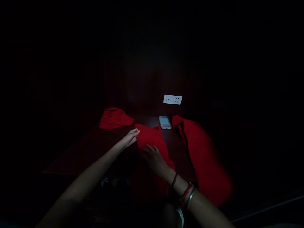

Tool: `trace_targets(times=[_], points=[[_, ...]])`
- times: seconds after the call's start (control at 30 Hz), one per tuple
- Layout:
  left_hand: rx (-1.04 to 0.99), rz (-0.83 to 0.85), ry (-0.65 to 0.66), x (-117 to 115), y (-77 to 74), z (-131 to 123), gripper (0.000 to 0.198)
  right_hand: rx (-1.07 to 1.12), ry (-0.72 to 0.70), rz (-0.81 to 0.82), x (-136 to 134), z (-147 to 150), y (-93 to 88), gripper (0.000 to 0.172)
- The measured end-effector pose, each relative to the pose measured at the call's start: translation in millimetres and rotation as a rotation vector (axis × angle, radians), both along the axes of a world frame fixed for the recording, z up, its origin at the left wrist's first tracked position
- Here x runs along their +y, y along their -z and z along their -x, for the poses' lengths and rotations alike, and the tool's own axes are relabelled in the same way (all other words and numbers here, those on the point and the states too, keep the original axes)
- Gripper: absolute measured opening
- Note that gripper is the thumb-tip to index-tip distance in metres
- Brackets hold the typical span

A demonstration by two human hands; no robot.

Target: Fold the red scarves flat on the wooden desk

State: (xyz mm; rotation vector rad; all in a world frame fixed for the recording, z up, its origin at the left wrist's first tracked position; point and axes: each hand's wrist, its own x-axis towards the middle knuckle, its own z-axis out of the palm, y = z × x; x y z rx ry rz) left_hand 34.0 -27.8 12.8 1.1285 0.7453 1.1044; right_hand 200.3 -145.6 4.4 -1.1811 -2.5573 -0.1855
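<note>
A piece of red cloth (152, 136) lies over the front of a dark table (87, 148) and hangs down past its near edge. My left hand (131, 138) pinches the cloth at its left side, near the far corner. On top of the same cloth rests my right hand (155, 160), fingers spread and nothing gripped in them. Bracelets circle the right wrist. The cloth's lower part fades into shadow.
Another bunched red cloth (115, 117) sits at the table's back left. To the right, a larger red cloth (204, 158) drapes over the table's edge. A phone (164, 122) lies at the back, below a white wall socket (173, 99). The surroundings are very dark.
</note>
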Motion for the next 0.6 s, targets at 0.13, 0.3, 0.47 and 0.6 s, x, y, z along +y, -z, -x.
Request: trace_targets(times=[0.13,0.3,0.47,0.6], points=[[-0.045,0.049,-0.097,7.0,4.9,-8.1,0.005,0.100,-0.047,-0.031,1.9,-2.0,-5.5,0.027],[0.043,0.113,-0.105,19.2,4.5,0.4,0.003,0.034,-0.074,0.061,-0.4,-9.4,-4.5,0.030],[0.189,0.154,-0.088,32.8,-6.1,28.0,0.009,-0.085,-0.069,0.109,-9.5,-17.9,-3.8,0.047],[0.218,0.110,-0.128,46.0,-9.7,39.8,0.008,-0.187,-0.161,0.078,-11.6,-23.8,-7.5,0.044]])
